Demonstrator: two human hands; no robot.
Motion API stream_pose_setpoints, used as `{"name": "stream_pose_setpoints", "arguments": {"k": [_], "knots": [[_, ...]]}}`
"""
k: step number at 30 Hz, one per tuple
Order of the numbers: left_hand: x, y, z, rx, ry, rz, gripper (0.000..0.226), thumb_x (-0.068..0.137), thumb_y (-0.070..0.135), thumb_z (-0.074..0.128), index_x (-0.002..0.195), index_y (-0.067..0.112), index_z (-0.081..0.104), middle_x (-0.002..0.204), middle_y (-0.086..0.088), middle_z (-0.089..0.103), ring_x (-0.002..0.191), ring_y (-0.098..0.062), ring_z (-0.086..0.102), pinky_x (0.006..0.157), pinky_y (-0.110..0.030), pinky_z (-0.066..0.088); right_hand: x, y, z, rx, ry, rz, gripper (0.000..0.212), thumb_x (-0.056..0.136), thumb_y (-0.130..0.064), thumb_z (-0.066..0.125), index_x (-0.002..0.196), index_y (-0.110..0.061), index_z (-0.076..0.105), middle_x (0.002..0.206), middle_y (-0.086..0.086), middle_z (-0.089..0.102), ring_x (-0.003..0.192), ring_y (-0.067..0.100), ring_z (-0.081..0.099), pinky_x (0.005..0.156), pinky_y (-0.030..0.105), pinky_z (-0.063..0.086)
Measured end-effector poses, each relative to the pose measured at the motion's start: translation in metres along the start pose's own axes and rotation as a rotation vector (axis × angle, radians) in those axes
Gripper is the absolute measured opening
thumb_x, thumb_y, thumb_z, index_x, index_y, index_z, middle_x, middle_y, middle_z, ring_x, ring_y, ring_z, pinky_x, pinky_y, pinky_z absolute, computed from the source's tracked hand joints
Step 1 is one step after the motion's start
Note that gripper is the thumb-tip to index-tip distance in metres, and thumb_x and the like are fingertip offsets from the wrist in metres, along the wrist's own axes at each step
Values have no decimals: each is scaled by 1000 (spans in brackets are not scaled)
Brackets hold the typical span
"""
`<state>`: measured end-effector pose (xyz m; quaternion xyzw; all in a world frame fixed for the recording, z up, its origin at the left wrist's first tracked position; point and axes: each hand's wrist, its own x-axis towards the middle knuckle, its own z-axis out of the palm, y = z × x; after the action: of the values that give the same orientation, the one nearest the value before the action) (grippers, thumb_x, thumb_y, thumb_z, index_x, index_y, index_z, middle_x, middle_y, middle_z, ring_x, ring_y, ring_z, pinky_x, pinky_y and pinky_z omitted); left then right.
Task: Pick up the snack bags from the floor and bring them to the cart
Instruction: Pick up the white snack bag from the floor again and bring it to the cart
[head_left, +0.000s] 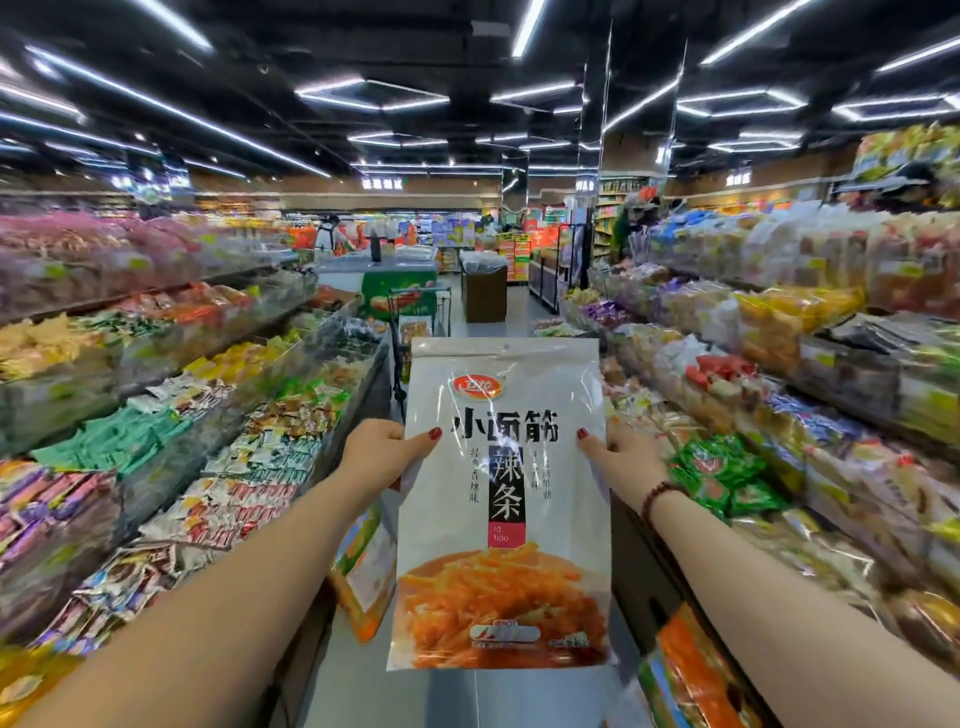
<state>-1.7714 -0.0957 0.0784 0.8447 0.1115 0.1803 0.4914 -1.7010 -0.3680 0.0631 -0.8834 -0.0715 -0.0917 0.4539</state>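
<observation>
A large white snack bag with black lettering and an orange food picture hangs upright in front of me at chest height. My left hand pinches its left edge, thumb on the front. My right hand pinches its right edge the same way. Another orange and white snack bag lies low behind the held one, to its left. A third orange bag shows at the lower right. A metal shopping cart stands farther down the aisle, straight ahead.
Tiered shelves packed with snack packets line the left side. Similar shelves line the right. The grey aisle floor runs forward between them toward a brown display box. People stand far off at the back.
</observation>
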Motion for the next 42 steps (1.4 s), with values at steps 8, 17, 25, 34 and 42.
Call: {"name": "stream_pose_setpoints", "arguments": {"k": [8, 17, 25, 34, 42], "knots": [[199, -31, 13, 81, -24, 48, 60, 84, 36, 72, 46, 15, 30, 35, 5, 25, 32, -7, 29, 32, -13, 19, 178, -7, 74, -56, 5, 2, 47, 95, -34, 52, 58, -12, 34, 54, 1, 35, 48, 12, 34, 40, 14, 31], [403, -59, 59, 38, -50, 6, 57, 85, 34, 73, 47, 11, 36, 41, -2, 37, 33, -8, 41, 33, -14, 32, 379, 5, 135, -91, 4, -9, 48, 95, -36, 53, 58, -15, 30, 54, 0, 29, 48, 13, 29, 46, 24, 19], [583, -84, 118, 15, 1, -59, 58, 82, 43, 73, 51, 13, 34, 63, -14, 42, 58, -25, 46, 53, -29, 39, 583, 28, 185, -118, -50, -97, 50, 94, -38, 54, 56, -16, 29, 52, -1, 27, 46, 13, 26, 46, 25, 17], [777, -86, 165, 5, 46, -109, 41, 81, 41, 75, 68, 7, 57, 70, -24, 59, 62, -25, 59, 52, -30, 47, 793, 47, 237, 35, -108, -92, 47, 93, -33, 57, 56, -14, 36, 51, 0, 35, 46, 14, 33, 47, 24, 23], [966, -127, 203, -30, -12, -73, 59, 81, 40, 74, 75, -16, 59, 79, -29, 68, 69, -42, 66, 56, -43, 55, 973, 71, 308, 21, -75, -90, 47, 91, -36, 59, 59, -13, 34, 54, 2, 30, 46, 15, 28, 46, 23, 23]]}}
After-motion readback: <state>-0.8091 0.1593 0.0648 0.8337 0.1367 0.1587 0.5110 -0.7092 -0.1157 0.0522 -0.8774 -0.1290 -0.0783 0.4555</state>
